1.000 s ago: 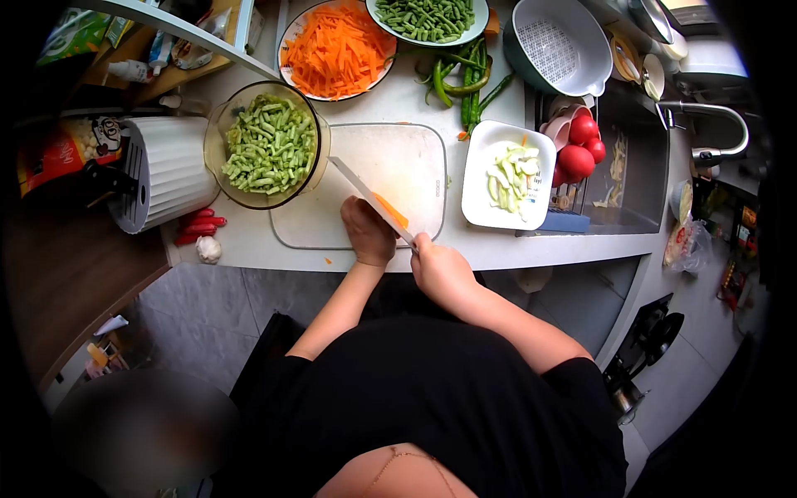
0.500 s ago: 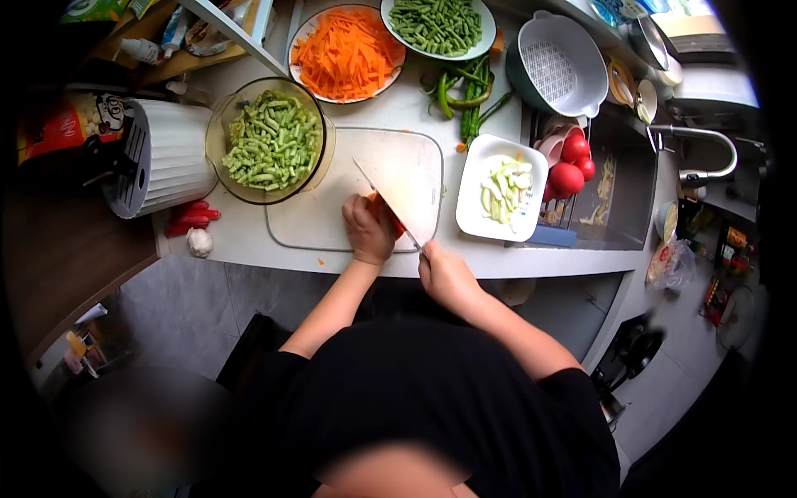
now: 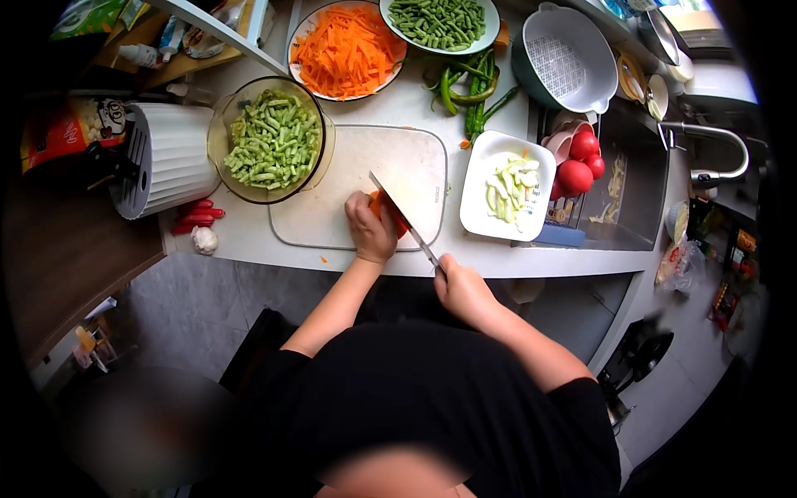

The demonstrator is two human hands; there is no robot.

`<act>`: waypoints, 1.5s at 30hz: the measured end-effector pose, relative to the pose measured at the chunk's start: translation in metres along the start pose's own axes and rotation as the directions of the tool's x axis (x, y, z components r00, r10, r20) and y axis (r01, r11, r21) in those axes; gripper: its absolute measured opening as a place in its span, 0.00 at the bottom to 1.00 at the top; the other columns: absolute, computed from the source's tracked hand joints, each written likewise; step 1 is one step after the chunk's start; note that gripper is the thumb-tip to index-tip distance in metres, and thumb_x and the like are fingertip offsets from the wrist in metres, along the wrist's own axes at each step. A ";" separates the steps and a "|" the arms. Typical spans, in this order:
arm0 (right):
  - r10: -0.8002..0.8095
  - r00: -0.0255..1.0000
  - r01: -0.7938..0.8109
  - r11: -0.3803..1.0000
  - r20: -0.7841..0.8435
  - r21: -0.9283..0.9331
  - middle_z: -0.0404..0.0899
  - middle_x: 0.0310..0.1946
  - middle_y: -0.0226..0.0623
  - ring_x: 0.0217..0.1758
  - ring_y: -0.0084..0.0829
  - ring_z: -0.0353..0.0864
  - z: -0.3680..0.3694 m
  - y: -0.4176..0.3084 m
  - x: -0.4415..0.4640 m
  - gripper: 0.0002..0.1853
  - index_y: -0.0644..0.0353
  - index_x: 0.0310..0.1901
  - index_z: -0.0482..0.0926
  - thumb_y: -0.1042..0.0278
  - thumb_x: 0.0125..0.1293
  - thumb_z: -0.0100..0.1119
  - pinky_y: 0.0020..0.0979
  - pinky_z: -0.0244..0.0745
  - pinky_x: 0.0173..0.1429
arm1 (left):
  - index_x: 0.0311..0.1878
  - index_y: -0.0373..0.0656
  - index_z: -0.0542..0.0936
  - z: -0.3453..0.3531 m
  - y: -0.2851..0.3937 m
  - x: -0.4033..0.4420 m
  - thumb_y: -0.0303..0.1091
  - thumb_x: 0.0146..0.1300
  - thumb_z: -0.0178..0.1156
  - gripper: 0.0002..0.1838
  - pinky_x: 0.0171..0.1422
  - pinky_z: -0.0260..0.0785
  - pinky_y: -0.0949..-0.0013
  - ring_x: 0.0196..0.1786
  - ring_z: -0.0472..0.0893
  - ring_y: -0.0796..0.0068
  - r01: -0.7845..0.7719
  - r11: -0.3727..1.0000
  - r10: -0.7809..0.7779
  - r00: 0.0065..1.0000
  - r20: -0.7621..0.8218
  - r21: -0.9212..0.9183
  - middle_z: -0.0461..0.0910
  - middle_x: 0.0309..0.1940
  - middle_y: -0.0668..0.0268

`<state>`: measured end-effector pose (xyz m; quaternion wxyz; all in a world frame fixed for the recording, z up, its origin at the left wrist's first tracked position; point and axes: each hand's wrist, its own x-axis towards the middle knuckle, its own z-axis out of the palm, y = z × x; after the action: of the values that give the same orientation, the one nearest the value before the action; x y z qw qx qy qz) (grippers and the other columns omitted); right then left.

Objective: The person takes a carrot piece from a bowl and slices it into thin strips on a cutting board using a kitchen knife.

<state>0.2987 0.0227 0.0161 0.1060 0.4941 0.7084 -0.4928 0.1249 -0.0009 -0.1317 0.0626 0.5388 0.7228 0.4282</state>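
Note:
My left hand (image 3: 371, 230) is closed on an orange carrot piece (image 3: 377, 205) over the lower part of the white cutting board (image 3: 332, 183). In my right hand (image 3: 465, 289) is the handle of a knife (image 3: 397, 204). Its blade slants up and left across the board, right beside the carrot and my left fingers. Orange-red shows along the near half of the blade. The carrot's far side is hidden behind the knife. A glass bowl of cut green beans (image 3: 272, 139) stands left of the board, and a white dish (image 3: 477, 217) with pale green slices stands right of it.
Behind the board are a plate of carrot strips (image 3: 344, 51), a plate of chopped green beans (image 3: 438, 20) and green peppers (image 3: 473, 93). A grey colander (image 3: 564, 58) and tomatoes (image 3: 576, 175) are by the sink (image 3: 639, 199). Garlic (image 3: 204, 240) lies front left.
The knife has shifted right and toward my body, my right hand moving with it. My left hand has closed over the carrot, now largely covered, and the blade shows orange-red.

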 end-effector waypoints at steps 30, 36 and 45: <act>-0.079 0.979 0.100 0.989 -0.187 0.108 0.76 0.24 0.63 0.32 0.62 0.77 0.013 0.001 0.038 0.09 0.67 0.37 0.69 0.67 0.67 0.48 0.55 0.71 0.39 | 0.51 0.32 0.63 -0.002 0.005 -0.002 0.35 0.68 0.49 0.16 0.54 0.59 0.54 0.46 0.67 0.49 -0.009 0.999 0.009 1.000 0.005 -0.041 0.66 0.44 0.47; -0.045 0.919 0.156 0.953 -0.391 0.258 0.76 0.26 0.61 0.35 0.60 0.77 -0.022 -0.002 0.011 0.08 0.67 0.37 0.71 0.70 0.66 0.51 0.50 0.71 0.39 | 0.52 0.34 0.62 -0.018 -0.001 -0.001 0.31 0.66 0.52 0.16 0.59 0.61 0.53 0.51 0.67 0.49 -0.010 0.992 0.017 0.998 0.056 -0.129 0.65 0.49 0.47; -0.075 0.925 0.140 0.978 -0.372 0.152 0.77 0.26 0.58 0.33 0.57 0.78 0.016 0.016 0.001 0.07 0.66 0.39 0.71 0.70 0.65 0.52 0.50 0.72 0.38 | 0.54 0.34 0.65 -0.032 0.001 -0.011 0.36 0.69 0.49 0.17 0.63 0.59 0.53 0.55 0.66 0.47 0.086 0.995 -0.082 0.994 0.071 -0.056 0.63 0.56 0.46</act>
<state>0.3055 0.0113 -0.0016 -0.0984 0.5445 0.6956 -0.4582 0.1125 -0.0276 -0.1148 0.1211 0.5201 0.7294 0.4276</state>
